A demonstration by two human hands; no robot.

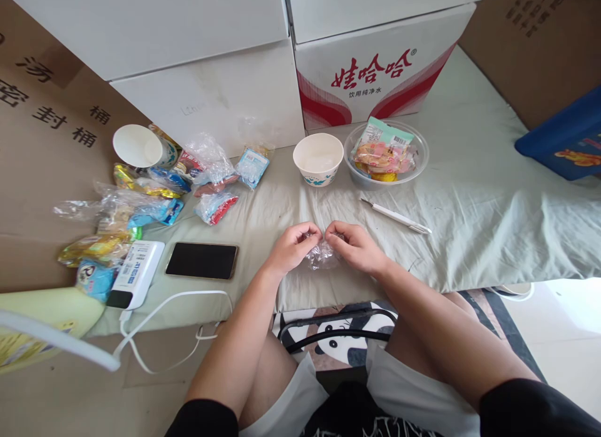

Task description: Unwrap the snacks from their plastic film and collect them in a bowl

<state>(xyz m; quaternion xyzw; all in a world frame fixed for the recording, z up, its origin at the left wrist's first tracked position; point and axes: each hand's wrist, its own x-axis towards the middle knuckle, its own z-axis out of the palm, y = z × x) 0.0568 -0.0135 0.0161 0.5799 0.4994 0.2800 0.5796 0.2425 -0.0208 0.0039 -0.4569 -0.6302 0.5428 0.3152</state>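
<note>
Our left hand (293, 246) and right hand (357, 246) meet at the near edge of the cloth (479, 199), both pinched narrow on one clear wrapper (322, 255) held between them. The wrapper's long axis seems to run left-right from hand to hand, its crumpled bulk sagging down toward us; we can't tell which end is which. Fingers cover both its ends, and whatever is inside is too glossy and small to make out. Beyond the hands sit a paper bowl (318, 159) and, just beside it, a clear bowl (385, 154) of packets. A white pen (395, 216) lies near the right hand, tip pointing left and away. A phone (201, 260) lies face up well left, next to a white box (136, 273); a snack pile (154, 186) is farther left, partly jumbled and hard to read.
</note>
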